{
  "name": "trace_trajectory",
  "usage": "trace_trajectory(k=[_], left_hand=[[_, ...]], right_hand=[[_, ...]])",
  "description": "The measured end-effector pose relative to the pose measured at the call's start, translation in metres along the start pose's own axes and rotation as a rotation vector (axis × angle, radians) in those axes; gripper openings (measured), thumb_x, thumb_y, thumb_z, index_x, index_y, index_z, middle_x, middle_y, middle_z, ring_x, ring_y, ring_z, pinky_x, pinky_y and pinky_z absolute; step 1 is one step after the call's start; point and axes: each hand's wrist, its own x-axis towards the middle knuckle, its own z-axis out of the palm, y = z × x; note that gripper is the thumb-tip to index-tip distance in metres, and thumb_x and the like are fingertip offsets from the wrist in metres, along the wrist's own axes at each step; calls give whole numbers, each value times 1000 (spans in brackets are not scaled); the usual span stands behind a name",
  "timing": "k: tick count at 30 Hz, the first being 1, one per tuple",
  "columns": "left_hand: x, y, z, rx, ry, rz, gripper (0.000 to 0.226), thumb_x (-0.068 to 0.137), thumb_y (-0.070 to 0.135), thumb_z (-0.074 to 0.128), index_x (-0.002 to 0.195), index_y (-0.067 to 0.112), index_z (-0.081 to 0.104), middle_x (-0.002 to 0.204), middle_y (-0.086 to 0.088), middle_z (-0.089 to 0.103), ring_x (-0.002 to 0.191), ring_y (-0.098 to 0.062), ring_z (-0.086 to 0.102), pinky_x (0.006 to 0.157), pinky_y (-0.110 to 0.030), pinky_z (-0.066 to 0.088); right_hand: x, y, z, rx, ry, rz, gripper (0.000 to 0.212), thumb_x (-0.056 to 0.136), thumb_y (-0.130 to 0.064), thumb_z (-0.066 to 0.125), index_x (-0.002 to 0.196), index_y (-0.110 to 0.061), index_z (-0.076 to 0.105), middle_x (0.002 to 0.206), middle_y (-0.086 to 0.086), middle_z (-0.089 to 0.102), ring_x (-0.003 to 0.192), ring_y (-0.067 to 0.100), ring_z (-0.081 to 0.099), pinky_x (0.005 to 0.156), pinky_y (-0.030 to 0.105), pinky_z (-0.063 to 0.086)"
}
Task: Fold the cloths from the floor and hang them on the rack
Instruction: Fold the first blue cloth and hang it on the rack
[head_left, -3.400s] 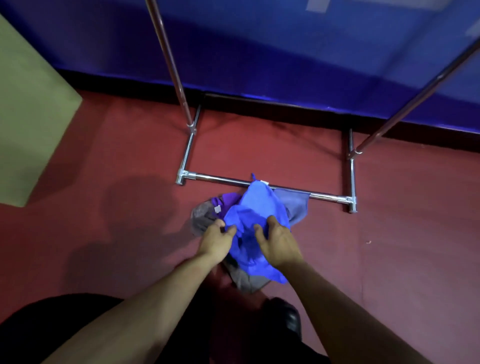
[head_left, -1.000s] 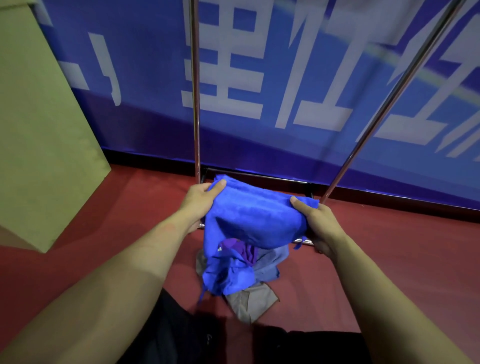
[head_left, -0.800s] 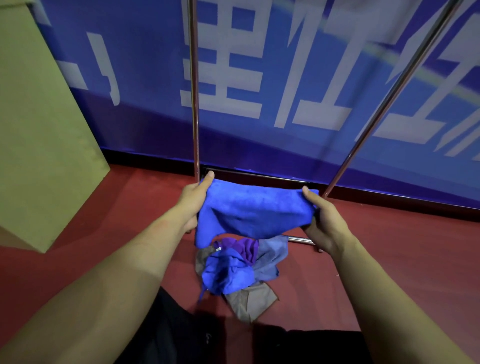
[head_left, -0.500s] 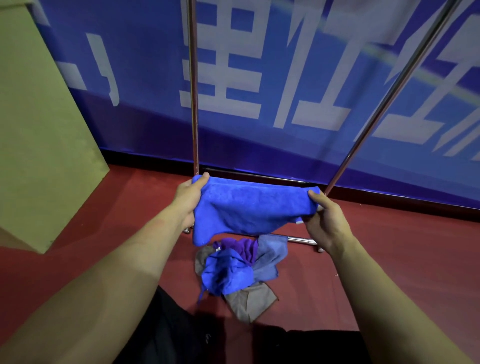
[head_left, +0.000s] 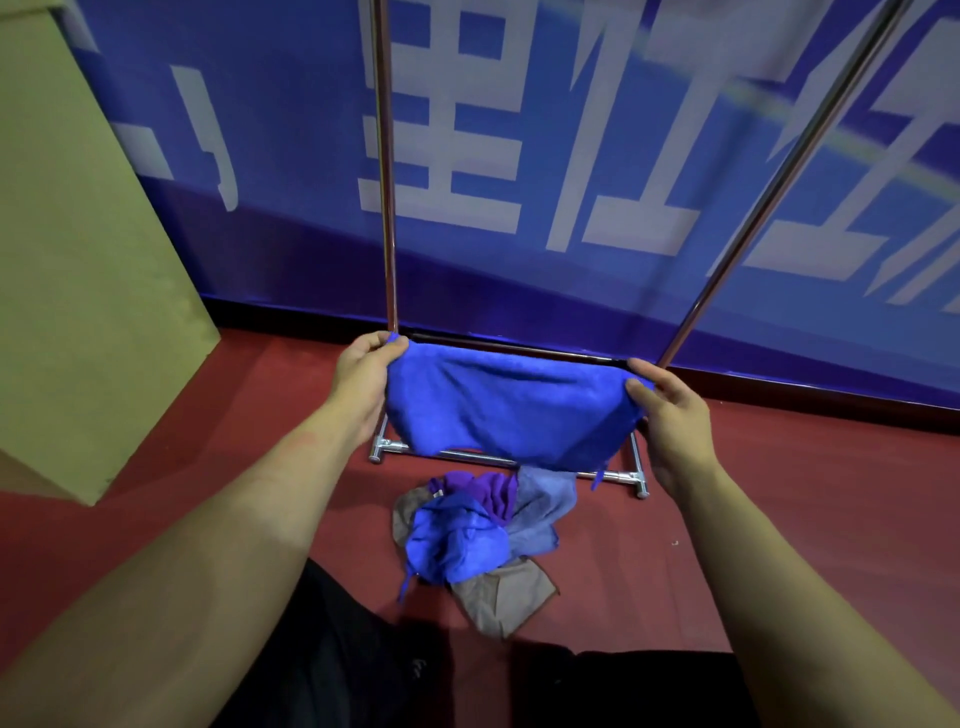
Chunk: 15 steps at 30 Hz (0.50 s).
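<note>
I hold a bright blue cloth stretched out in the air between both hands, doubled over so its lower edge sags. My left hand pinches its left top corner and my right hand pinches the right one. Below it a heap of cloths lies on the red floor: blue, purple, grey-blue and brown pieces. The metal rack stands just behind, with two uprights rising out of view and a base bar on the floor. Its top rail is out of frame.
A blue banner with large white characters covers the wall behind the rack. A tall yellow-green box stands at the left. Red floor spreads to the right. My dark-trousered legs fill the bottom edge.
The blue cloth came up off the heap. Over the last second my hands moved apart and pulled it taut and flat, and the hanging part lifted clear of the pile.
</note>
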Motion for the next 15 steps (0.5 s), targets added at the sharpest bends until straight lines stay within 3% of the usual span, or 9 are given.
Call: trace_trajectory(k=[3,7,11,13,15], left_hand=[[0,-1,-4,86,7,92,21,78,18,74,95,27,65,97,-7,70,96,-28,66,90,-41,52],[-7,4,1,103,-84,143,42,88,-3,65,109,33,68,99,-13,75,91,-24,69,89,-37,55],[-11,3,5,128,-150,135,41,89,-10,58,109,24,72,94,2,77,92,-17,69,87,-27,56],[-12,4,6,143,-144,125,36,91,-7,59,107,22,73,90,4,77,87,-13,69,79,-22,56],[-12,4,5,130,-143,134,29,92,0,62,105,22,75,91,3,78,87,-12,70,81,-25,56]], right_hand=[[1,-1,-5,-33,28,-59,27,91,1,68,116,-8,71,90,4,72,78,11,64,78,26,53],[2,-2,-11,-26,103,-97,25,88,-3,73,112,-9,73,103,11,73,90,15,66,91,33,54],[3,-5,-12,100,151,-59,29,89,-5,73,118,-3,71,106,9,73,84,9,68,80,21,55],[1,-8,-13,173,165,-12,31,88,-8,75,118,-5,71,104,7,74,83,10,68,76,21,55],[-2,-11,-14,186,180,34,31,86,-13,78,116,-8,73,98,3,74,75,7,66,65,19,52]])
